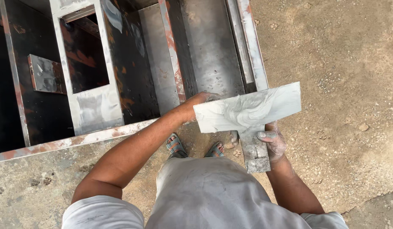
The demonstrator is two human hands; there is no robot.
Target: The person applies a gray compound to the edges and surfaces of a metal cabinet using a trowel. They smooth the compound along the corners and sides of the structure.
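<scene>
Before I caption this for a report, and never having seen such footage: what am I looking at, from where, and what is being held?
The single picture comes from a camera worn on a person's head, looking straight down, so you see their own arms, grey clothing and sandalled feet on sandy ground. The right hand, smeared grey, grips the handle of a flat T-shaped board coated with grey paste. The left hand reaches behind that board and is mostly hidden, so its grip cannot be judged. In front stands a dark metal cabinet frame, rusty in places and patched grey, with a rectangular opening.
</scene>
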